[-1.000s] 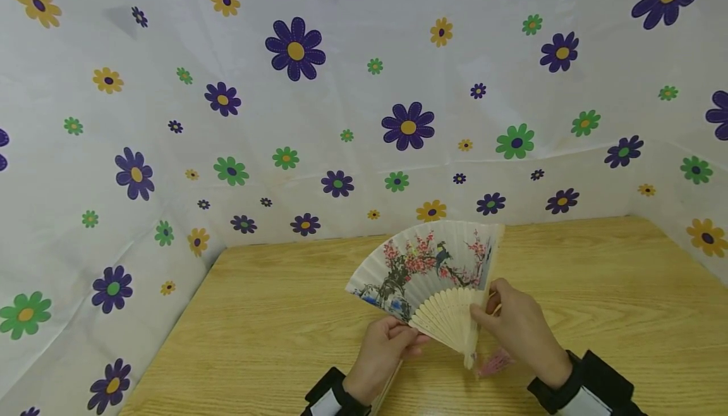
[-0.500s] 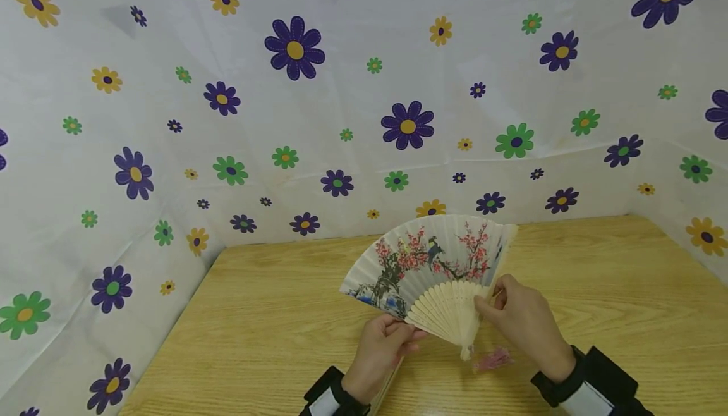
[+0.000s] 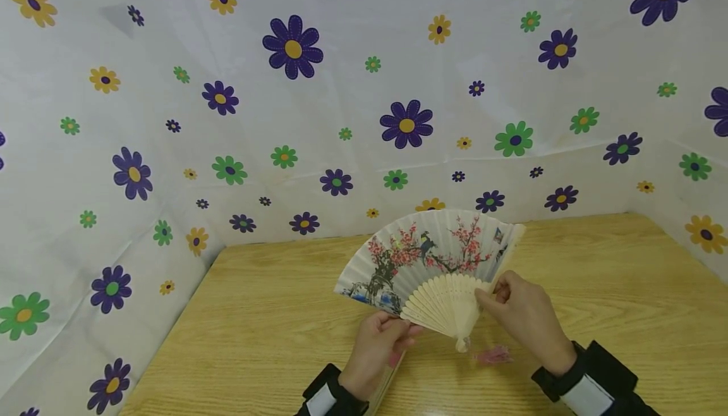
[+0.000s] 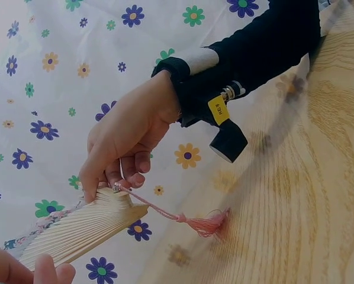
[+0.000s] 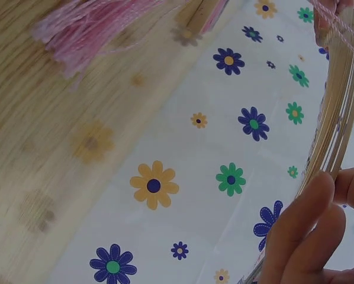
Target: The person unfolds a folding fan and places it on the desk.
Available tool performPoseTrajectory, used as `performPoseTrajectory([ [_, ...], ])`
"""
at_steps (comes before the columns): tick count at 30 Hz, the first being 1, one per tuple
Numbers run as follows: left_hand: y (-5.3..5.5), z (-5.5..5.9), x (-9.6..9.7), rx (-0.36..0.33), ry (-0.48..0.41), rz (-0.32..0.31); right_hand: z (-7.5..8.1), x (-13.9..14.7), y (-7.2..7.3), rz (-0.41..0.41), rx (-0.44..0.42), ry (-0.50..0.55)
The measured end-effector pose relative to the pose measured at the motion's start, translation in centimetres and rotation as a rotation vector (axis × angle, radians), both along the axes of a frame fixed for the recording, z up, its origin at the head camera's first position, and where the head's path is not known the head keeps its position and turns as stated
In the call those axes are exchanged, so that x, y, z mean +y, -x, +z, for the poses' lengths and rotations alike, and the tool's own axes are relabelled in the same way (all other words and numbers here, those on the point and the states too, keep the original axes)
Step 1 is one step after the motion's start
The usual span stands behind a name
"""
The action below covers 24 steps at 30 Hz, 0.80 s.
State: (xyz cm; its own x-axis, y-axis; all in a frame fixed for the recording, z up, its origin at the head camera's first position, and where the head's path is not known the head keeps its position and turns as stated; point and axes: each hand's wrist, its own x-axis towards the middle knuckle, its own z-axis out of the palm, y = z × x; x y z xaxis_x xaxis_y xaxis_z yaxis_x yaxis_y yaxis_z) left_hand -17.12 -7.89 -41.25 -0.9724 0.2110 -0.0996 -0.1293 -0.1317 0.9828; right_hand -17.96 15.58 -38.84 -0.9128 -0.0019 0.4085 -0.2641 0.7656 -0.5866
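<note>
A pale folding fan point(image 3: 432, 251), painted with pink blossom branches and a small dark bird, is spread into a wide arc over the wooden table. My left hand point(image 3: 378, 346) pinches its lower left edge between thumb and fingers. On the opposite side, my right hand point(image 3: 520, 312) pinches the right outer rib. The bare wooden ribs point(image 4: 85, 228) show edge-on in the left wrist view, gathering at the pivot below my right hand. A pink tassel point(image 3: 493, 355) hangs by a cord from that pivot, its strands at the tabletop.
Beneath my left wrist lies a long, narrow light-wood object point(image 3: 388, 381), mostly hidden, with a pink patch near its end. White cloth point(image 3: 341, 93) with printed flowers stands behind the wooden table point(image 3: 273, 315) and along both sides.
The fan has spread wider, its right outer rib swinging right and its left edge shifting slightly left. Its pivot has moved up and left, while both hands keep their pinch.
</note>
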Motion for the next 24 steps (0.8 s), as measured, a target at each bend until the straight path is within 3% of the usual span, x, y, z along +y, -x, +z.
performPoseTrajectory([
  [14, 0.19, 0.00, -0.12, -0.003, -0.057, 0.029, 0.02, 0.28, 0.29, -0.017, -0.026, 0.048],
  [24, 0.20, 0.26, -0.23, 0.013, -0.034, 0.077, 0.35, 0.93, 0.65, -0.003, -0.201, 0.260],
])
